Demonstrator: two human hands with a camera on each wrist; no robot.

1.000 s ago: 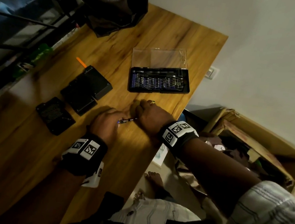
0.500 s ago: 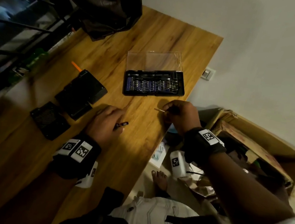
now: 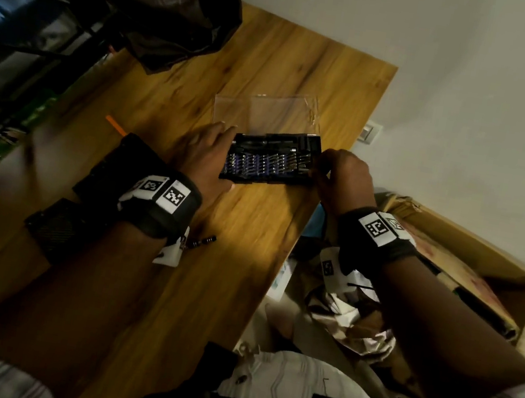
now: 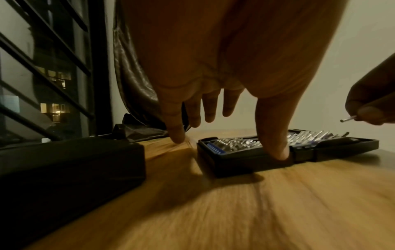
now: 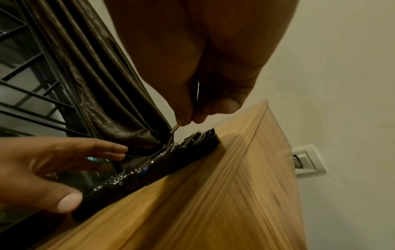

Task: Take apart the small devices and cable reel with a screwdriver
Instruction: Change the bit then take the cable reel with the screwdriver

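Both hands sit at the open bit case [image 3: 269,161] near the far right part of the wooden table [image 3: 236,264]. Farthest left, near the table's left edge, lies a flat black grille-faced device [image 3: 55,226], and just beyond it a bigger black boxy device [image 3: 114,160] with an orange strip [image 3: 115,125] sticking out past its far end. Right of these, half under the left wrist, the screwdriver handle [image 3: 201,242] lies loose on the wood, well apart from both hands.

Next comes the left hand [image 3: 206,154], fingers spread and mostly straight; the left wrist view shows its thumb [image 4: 275,135] pressing down on the case's near edge while the little finger [image 4: 176,130] touches the table beside the case's left end. Rows of silvery bits fill the case, and its clear lid [image 3: 265,109] lies flat on the far side.

At the case's right end, the right hand [image 3: 340,180] pinches a small metal bit [image 5: 174,128] between thumb and fingertips, the tip poking out just above the tray and not touching it. Further right, past the table edge, a cardboard box [image 3: 471,268] stands on the floor, and a wall switch [image 3: 369,131] is set in the pale wall.
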